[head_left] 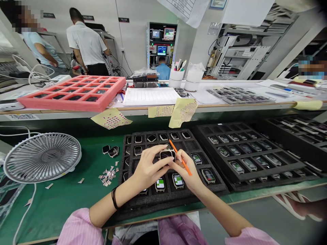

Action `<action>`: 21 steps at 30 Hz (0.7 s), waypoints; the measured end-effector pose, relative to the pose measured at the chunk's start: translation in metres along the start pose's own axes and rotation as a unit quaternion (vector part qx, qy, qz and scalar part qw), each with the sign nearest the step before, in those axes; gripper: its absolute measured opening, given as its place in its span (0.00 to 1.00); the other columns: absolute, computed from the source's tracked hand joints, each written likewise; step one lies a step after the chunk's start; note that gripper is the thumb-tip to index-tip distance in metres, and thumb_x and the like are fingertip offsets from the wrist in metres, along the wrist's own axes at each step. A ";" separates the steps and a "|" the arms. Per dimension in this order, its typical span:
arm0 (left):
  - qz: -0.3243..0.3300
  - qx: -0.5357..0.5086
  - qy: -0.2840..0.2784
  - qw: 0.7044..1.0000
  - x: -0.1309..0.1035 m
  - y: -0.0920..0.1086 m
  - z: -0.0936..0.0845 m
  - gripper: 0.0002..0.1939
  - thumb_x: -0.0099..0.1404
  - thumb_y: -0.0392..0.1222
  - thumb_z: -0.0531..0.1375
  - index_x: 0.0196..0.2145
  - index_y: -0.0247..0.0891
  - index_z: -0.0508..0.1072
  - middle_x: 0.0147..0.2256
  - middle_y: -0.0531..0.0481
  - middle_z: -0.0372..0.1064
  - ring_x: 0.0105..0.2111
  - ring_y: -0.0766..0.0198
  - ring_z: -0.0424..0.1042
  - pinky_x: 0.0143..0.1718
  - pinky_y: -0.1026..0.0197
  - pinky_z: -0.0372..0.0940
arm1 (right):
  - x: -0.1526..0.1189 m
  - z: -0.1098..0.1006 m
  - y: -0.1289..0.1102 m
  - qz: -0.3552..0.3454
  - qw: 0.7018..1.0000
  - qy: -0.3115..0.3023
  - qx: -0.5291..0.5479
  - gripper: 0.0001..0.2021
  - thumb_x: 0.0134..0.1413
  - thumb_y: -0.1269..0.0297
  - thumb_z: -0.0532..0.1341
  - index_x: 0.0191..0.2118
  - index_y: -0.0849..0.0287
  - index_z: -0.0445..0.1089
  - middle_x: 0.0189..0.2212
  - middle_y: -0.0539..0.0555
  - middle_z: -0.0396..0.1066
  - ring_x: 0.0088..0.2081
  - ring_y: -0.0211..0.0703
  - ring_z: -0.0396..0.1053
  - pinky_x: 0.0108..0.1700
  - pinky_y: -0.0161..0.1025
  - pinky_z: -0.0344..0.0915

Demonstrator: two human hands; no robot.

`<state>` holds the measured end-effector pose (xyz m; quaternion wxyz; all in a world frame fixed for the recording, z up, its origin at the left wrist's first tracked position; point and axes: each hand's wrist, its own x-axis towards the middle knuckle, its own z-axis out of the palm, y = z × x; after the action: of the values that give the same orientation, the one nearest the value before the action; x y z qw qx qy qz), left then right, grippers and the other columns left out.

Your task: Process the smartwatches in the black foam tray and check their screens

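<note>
Between my two hands is a smartwatch body (167,154) without a strap, its dark face partly hidden by fingers. My left hand (150,163) grips its sides between thumb and fingers. An orange stick-like tool (180,157) slants through my right hand (186,167), whose fingertips also meet the watch's lower right edge. Beneath both hands lies a black foam tray (163,199) with watch bodies in its pockets. Two of them, a lit watch (160,183) and another lit watch (178,180), show green and white screens just below my hands.
More black foam trays (208,131) of watches stand to the right. Left are a round fan (43,157), two loose watches (113,151) and scattered small tabs (108,176). A pink foam tray (102,105), paper sheets (150,96) and pen cups (176,79) occupy the shelf. People stand behind.
</note>
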<state>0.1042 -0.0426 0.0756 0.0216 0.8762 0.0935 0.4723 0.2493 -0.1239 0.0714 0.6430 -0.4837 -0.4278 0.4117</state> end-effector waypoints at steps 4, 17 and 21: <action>-0.048 -0.061 -0.030 0.997 0.002 -0.001 -0.003 0.19 0.62 0.38 0.62 0.50 0.40 0.66 0.47 0.42 0.71 0.48 0.57 0.71 0.48 0.53 0.65 | 0.000 -0.001 0.000 0.018 0.999 -0.013 0.022 0.19 0.50 0.57 0.66 0.26 0.55 0.52 0.22 0.42 0.49 0.23 0.31 0.51 0.29 0.32 0.66; -0.103 -0.127 0.032 0.986 0.006 -0.013 -0.009 0.19 0.59 0.35 0.64 0.48 0.39 0.66 0.47 0.42 0.71 0.49 0.55 0.71 0.49 0.51 0.68 | 0.001 -0.012 -0.015 0.010 0.998 -0.015 0.061 0.20 0.53 0.53 0.63 0.26 0.54 0.51 0.28 0.47 0.65 0.37 0.45 0.73 0.44 0.51 0.74; -0.105 -0.131 0.023 0.986 0.008 -0.015 -0.002 0.20 0.59 0.36 0.64 0.48 0.40 0.65 0.46 0.42 0.71 0.49 0.56 0.71 0.49 0.51 0.67 | 0.011 -0.039 -0.015 -0.012 1.000 0.009 -0.011 0.19 0.54 0.52 0.62 0.27 0.54 0.50 0.31 0.49 0.68 0.32 0.43 0.73 0.35 0.44 0.73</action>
<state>0.1046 -0.0269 0.0814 0.1836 0.8403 0.1225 0.4952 0.2915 -0.1274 0.0810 0.6463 -0.4893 -0.4322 0.3950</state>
